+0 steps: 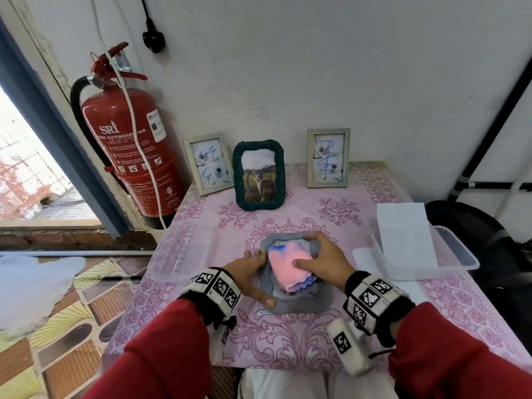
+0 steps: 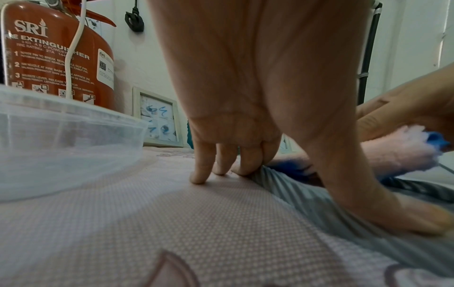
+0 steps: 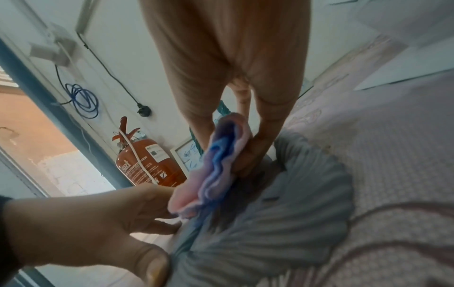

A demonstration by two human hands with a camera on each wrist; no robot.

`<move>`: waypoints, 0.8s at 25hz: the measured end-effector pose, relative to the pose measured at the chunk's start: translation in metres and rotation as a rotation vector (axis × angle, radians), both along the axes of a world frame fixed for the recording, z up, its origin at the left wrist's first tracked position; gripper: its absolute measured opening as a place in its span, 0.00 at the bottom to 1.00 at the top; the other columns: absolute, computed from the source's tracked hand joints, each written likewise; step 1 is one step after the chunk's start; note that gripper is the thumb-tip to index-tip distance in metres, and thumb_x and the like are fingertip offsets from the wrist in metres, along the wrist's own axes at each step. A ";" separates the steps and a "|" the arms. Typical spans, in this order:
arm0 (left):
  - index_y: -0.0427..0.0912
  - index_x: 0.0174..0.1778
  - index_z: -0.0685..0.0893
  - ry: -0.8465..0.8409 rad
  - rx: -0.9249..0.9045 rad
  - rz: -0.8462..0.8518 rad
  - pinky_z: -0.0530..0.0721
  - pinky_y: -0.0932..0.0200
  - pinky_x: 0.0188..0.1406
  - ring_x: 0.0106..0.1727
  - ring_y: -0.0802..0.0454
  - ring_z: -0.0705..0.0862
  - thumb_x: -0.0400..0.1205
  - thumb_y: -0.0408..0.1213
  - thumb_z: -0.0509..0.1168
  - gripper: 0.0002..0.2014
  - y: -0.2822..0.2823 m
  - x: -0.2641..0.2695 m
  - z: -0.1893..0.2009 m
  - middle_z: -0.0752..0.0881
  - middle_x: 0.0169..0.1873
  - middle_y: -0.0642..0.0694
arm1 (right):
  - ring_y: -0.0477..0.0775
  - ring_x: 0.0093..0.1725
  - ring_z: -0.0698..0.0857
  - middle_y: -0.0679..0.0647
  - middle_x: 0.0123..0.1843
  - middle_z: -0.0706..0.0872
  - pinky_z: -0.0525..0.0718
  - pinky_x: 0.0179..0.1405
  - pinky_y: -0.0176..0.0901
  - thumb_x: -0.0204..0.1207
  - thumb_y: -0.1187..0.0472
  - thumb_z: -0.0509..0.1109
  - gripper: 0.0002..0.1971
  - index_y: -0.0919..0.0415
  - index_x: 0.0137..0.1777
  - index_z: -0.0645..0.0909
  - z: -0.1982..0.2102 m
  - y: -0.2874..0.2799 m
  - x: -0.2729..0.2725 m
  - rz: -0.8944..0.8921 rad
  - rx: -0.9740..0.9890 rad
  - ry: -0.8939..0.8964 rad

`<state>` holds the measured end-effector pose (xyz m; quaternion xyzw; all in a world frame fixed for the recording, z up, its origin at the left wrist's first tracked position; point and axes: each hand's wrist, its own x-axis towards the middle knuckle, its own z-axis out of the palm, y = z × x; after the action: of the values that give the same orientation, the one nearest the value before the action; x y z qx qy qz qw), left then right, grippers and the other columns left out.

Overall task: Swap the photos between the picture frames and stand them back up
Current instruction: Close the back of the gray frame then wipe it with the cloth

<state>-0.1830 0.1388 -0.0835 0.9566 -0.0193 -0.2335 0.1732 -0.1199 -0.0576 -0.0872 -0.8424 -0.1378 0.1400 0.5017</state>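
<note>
Three picture frames stand against the back wall: a silver frame (image 1: 207,163) on the left, a dark green rope-edged frame (image 1: 259,175) with a cat photo in the middle, and a second silver frame (image 1: 328,157) on the right. Neither hand is at them. In front of me a grey ribbed cloth (image 1: 299,300) lies on the table with a folded pink-and-blue cloth (image 1: 288,262) on it. My left hand (image 1: 260,277) grips the grey cloth's left edge, thumb pressed on it (image 2: 302,194). My right hand (image 1: 309,251) holds the pink cloth (image 3: 221,161), thumb on top.
A red fire extinguisher (image 1: 129,145) stands off the table's back left corner. A clear plastic container (image 1: 178,251) sits at the left edge. Another clear container (image 1: 449,254) holding white paper (image 1: 403,231) is on the right, with a black bag (image 1: 475,231) beyond it.
</note>
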 end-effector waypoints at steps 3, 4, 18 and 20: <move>0.41 0.82 0.41 0.011 -0.005 0.009 0.50 0.53 0.81 0.83 0.41 0.42 0.69 0.53 0.76 0.58 0.001 -0.001 -0.001 0.44 0.83 0.37 | 0.54 0.58 0.79 0.58 0.64 0.81 0.72 0.49 0.35 0.65 0.62 0.79 0.28 0.59 0.65 0.75 -0.002 -0.001 -0.001 0.024 -0.133 -0.016; 0.41 0.82 0.41 0.016 -0.008 0.014 0.49 0.53 0.81 0.83 0.41 0.41 0.69 0.53 0.76 0.58 0.001 -0.001 -0.002 0.44 0.83 0.38 | 0.55 0.60 0.79 0.58 0.64 0.81 0.70 0.46 0.33 0.65 0.61 0.79 0.28 0.61 0.65 0.75 -0.004 0.000 -0.001 0.042 -0.209 -0.038; 0.41 0.82 0.39 0.026 -0.037 0.037 0.45 0.55 0.81 0.83 0.43 0.38 0.69 0.52 0.76 0.58 0.001 -0.002 -0.003 0.41 0.83 0.39 | 0.56 0.59 0.82 0.58 0.64 0.82 0.76 0.55 0.36 0.72 0.59 0.74 0.21 0.61 0.64 0.77 -0.005 0.001 -0.008 0.066 -0.240 -0.116; 0.41 0.82 0.39 0.023 -0.038 0.037 0.46 0.55 0.81 0.83 0.44 0.38 0.70 0.52 0.76 0.58 0.001 -0.003 -0.003 0.41 0.83 0.39 | 0.59 0.60 0.81 0.59 0.66 0.76 0.76 0.56 0.41 0.72 0.53 0.73 0.22 0.58 0.65 0.75 -0.008 0.004 -0.015 0.061 -0.437 -0.193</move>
<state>-0.1857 0.1394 -0.0860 0.9506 -0.0040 -0.2408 0.1959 -0.1348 -0.0536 -0.0948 -0.9359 -0.1772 0.1005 0.2875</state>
